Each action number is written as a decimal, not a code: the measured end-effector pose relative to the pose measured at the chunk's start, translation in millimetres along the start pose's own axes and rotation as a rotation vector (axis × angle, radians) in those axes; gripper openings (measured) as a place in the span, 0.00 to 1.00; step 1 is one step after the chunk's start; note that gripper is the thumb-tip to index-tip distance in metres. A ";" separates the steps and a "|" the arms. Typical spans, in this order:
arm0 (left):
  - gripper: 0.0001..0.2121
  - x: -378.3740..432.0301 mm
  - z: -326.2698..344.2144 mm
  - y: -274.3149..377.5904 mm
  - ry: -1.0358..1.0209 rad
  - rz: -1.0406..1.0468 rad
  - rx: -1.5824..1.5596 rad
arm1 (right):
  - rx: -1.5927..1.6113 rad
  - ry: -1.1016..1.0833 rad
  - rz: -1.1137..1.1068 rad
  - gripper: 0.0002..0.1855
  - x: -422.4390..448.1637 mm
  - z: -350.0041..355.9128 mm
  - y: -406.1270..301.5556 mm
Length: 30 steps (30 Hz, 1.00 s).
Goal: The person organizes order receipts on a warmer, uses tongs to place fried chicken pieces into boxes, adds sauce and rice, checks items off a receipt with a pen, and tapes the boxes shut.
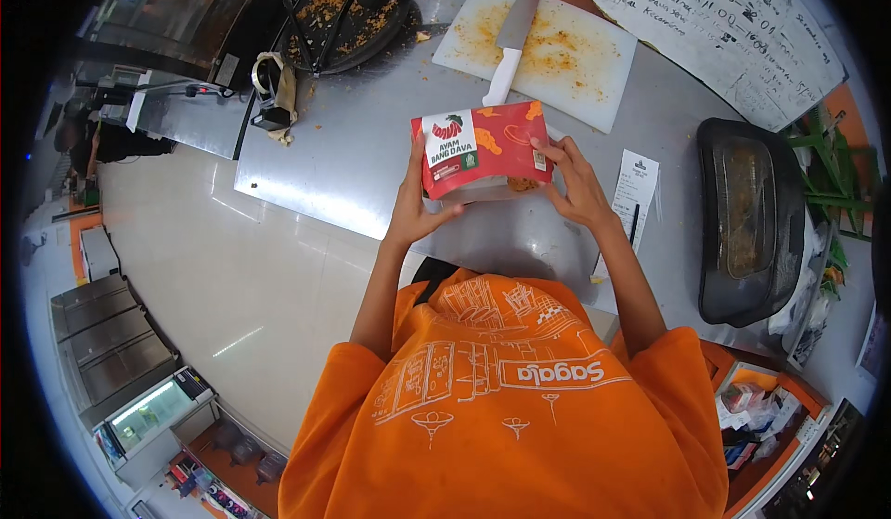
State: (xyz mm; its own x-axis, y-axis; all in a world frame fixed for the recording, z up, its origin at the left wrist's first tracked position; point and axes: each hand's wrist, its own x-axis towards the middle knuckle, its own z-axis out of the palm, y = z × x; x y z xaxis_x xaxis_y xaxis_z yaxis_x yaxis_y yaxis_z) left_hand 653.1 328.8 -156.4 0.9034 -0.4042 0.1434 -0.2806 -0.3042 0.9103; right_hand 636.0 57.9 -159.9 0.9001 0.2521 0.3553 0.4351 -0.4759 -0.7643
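Observation:
A red and white printed cardboard food box (487,144) is held above the steel table, between my two hands. Brown fried food (522,184) shows through an opening at its near right. My left hand (421,202) grips the left side, its thumb along the near edge. My right hand (574,181) has its fingers on the right end. Just beyond the box, a chef's knife with a white handle (507,66) lies across a white cutting board (585,66) strewn with orange-brown crumbs.
On the steel table (334,171), a black round pan (348,17) with crumbs and tongs stands back left, near a tape dispenser (275,94). A printed receipt (637,185) with a black pen lies right of my right hand; farther right is a dark lidded container (752,219).

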 end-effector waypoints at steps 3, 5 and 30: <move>0.46 0.2 -9.0 -16.0 -0.005 0.053 -0.058 | 0.036 -0.089 0.002 0.33 -5.0 -8.2 9.1; 0.46 -0.8 -5.7 -20.5 0.010 0.003 -0.034 | 0.031 -0.087 0.032 0.33 -8.2 -4.5 16.5; 0.29 3.3 -26.7 -17.3 -0.053 0.157 0.660 | -0.371 -0.062 -0.040 0.28 2.0 0.3 7.1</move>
State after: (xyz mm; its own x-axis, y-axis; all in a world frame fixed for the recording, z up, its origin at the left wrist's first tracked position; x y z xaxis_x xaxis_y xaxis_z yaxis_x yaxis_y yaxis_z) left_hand 669.6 355.7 -161.3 0.8233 -0.5234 0.2195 -0.5614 -0.6944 0.4501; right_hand 640.9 55.3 -164.8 0.8838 0.3218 0.3395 0.4593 -0.7344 -0.4996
